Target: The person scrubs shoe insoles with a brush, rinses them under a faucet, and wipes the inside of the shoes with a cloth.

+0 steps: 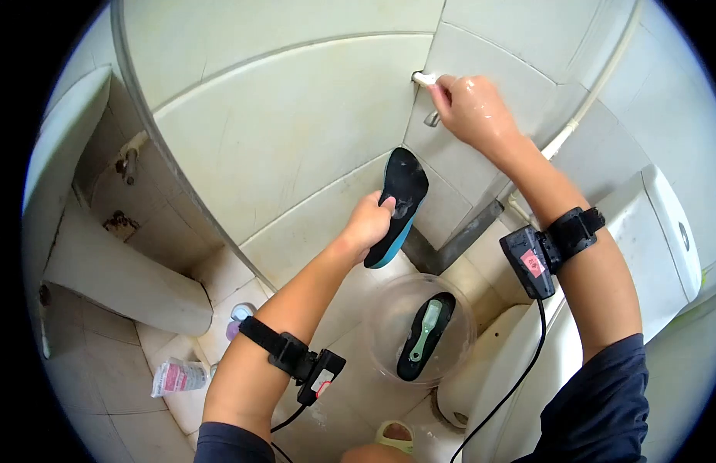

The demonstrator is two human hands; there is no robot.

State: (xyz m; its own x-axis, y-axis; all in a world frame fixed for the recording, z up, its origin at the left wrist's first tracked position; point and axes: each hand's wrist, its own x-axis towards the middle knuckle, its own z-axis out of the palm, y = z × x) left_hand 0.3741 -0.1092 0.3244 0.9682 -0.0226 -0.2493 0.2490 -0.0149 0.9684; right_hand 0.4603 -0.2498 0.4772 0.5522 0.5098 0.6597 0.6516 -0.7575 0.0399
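My left hand (368, 224) is closed around a black shoe insole (405, 179) with a blue edge, held up tilted; a whitish wet patch shows on its top. Up by the wall, my wet right hand (472, 108) has its fingers closed on the white handle (425, 79) of a tap. Just below it the metal tap spout (432, 119) sticks out; I cannot make out any water running from it. On the floor beneath stands a clear plastic basin (379, 351). In it lies a second black insole (413, 363) with a pale green brush (427, 328) on top.
A white toilet (643, 239) stands at the right, a pedestal sink (126, 266) at the left. A pink and white packet (180, 377) and a small bottle (240, 312) are on the floor. A dark pipe (470, 233) runs low along the wall. A slippered foot (395, 434) shows below.
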